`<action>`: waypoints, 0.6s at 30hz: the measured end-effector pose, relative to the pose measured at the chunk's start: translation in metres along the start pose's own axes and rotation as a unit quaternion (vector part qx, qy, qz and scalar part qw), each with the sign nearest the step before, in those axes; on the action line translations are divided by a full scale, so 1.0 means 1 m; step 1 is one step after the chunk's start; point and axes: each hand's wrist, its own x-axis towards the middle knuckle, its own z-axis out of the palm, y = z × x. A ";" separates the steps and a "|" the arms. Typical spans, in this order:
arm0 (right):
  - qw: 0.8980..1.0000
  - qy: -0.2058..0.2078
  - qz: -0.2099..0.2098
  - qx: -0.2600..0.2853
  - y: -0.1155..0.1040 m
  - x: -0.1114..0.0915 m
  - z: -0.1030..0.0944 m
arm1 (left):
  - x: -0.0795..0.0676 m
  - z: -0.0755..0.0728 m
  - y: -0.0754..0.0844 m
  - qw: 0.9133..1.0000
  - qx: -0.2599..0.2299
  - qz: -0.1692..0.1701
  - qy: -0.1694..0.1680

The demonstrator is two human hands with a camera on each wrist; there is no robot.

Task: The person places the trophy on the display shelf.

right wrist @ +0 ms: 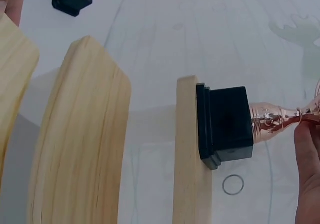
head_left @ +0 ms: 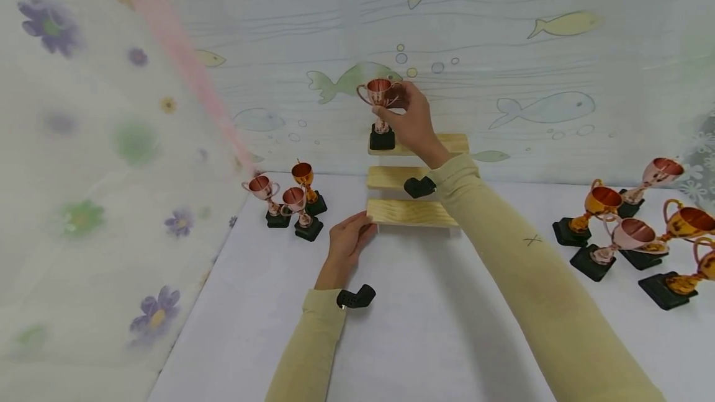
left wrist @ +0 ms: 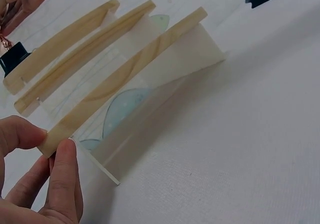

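My right hand [head_left: 416, 120] grips a small rose-gold trophy cup [head_left: 379, 90] by its cup and stem. The trophy stands upright, its black base [right wrist: 227, 124] right at the left end of the top step [head_left: 436, 143] of a three-tier wooden display stand. Down at the lowest step [head_left: 410, 213], my left hand [head_left: 346, 244] pinches the left corner. In the left wrist view, thumb and fingers [left wrist: 62, 179] hold that plank's end from both faces, and pale side panels [left wrist: 187, 58] support the planks.
Left of the stand are two rose-gold trophies [head_left: 293, 199] and a gold trophy [head_left: 303, 174]. Several gold and rose-gold trophies [head_left: 603, 200] stand at the right on the white table [head_left: 402, 327]. A fish-printed curtain [head_left: 346, 23] hangs close behind; a flowered sheet [head_left: 112, 172] slopes along the left.
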 end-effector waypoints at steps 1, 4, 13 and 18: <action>1.000 -0.003 0.004 -0.002 0.000 -0.001 -0.001 | 0.000 0.000 0.000 1.000 0.000 0.000 0.002; 1.000 -0.012 0.028 -0.005 -0.002 -0.004 -0.004 | -0.001 0.002 0.000 1.000 -0.001 0.002 0.007; 0.988 -0.056 0.124 -0.077 -0.020 -0.024 -0.040 | 0.001 0.001 0.002 1.000 -0.002 -0.001 0.008; 0.983 -0.061 0.142 -0.099 -0.055 -0.050 -0.081 | 0.004 -0.002 0.002 1.000 0.003 -0.007 0.012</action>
